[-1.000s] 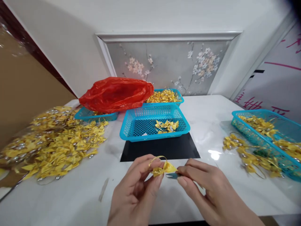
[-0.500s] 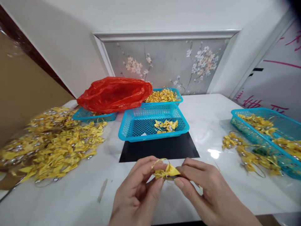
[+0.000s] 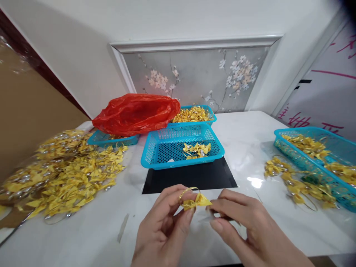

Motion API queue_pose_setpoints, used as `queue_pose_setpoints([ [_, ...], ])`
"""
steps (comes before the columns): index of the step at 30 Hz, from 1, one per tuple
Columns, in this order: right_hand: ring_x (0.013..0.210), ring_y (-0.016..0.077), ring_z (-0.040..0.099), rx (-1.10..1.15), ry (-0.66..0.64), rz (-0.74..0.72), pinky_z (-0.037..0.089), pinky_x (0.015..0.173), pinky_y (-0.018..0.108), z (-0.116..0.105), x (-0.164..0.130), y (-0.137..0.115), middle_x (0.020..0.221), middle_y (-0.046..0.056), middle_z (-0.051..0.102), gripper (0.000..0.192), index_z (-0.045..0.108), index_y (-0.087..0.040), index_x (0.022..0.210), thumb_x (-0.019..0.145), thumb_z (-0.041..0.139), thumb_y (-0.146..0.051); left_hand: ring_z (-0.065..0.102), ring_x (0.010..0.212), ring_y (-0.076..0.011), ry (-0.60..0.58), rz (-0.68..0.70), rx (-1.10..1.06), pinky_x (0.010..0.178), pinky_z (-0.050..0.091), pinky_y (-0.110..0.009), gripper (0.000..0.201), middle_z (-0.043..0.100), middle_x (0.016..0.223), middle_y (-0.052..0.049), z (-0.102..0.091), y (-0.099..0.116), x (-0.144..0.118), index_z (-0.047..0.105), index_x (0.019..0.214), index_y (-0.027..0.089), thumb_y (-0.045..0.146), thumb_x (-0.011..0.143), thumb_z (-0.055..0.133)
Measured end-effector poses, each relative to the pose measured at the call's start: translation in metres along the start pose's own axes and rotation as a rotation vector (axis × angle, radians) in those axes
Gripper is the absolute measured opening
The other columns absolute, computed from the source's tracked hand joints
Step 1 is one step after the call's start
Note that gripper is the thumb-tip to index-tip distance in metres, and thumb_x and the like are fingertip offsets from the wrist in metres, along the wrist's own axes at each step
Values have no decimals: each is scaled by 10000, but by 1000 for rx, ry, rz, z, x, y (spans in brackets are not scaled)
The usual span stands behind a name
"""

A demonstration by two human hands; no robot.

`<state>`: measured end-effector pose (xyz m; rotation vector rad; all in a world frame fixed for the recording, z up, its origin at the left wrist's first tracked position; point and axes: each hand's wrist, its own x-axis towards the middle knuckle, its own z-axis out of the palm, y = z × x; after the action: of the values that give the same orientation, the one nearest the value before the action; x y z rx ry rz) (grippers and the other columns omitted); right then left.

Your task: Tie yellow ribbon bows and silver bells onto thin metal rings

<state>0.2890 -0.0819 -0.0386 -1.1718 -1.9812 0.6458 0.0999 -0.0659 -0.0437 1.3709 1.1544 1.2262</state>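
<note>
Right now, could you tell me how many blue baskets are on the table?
4: centre basket, one behind it, one under the red bag, one at the right edge. More may be hidden.

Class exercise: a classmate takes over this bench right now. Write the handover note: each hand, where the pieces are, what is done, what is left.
Left hand: fingers pinch a yellow ribbon bow with a gold ring loop, held above the white table.
Right hand: fingers at the bow's right tip, gripping something small and pale; I cannot tell what.
Pieces: big loose pile of bows on the left; a few bows in the middle blue basket behind the black mat; more in the right basket, and a small heap beside it.
Done: probably the few in the middle basket.
Left: seemingly the left pile, plus the bow in hand.
</note>
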Motion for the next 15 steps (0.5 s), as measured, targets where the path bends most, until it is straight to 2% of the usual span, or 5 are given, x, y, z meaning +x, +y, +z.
queue_pose_setpoints([
  [4,798,168,667,-211,7,39,549,674,276,5,-12,35,924,49,668,277,660,-234,1129,989,432,-306,706,1006,-187,122,-51,-46,824,561,-152,141,677,1132,-24,-3,-1,3,775,902,272,237,765,770],
  [6,816,214,684,-470,120,131,570,674,346,14,-17,64,1010,84,676,354,675,-207,1133,1005,375,-345,709,998,-186,141,-73,-91,808,563,-149,139,686,1110,-20,-5,0,4,779,877,270,243,741,789],
  [9,867,330,666,-563,192,161,558,669,475,27,-20,96,980,149,675,415,688,-132,1136,993,365,-350,717,949,-169,169,-105,-150,784,565,-145,165,695,1076,-8,-4,3,2,789,870,277,237,710,809],
  [12,1024,377,610,-586,245,139,511,788,555,32,-18,93,1083,160,662,364,688,-177,1137,983,395,-329,716,890,-150,196,-119,-208,771,556,-145,163,710,1013,1,-1,5,0,794,847,277,220,695,812],
  [15,1073,283,609,-297,287,129,528,836,440,36,-11,58,1189,119,632,299,633,-244,1182,985,435,-351,709,857,-154,172,-101,-237,751,554,-165,142,713,974,-8,2,7,-2,795,822,263,214,690,813],
])
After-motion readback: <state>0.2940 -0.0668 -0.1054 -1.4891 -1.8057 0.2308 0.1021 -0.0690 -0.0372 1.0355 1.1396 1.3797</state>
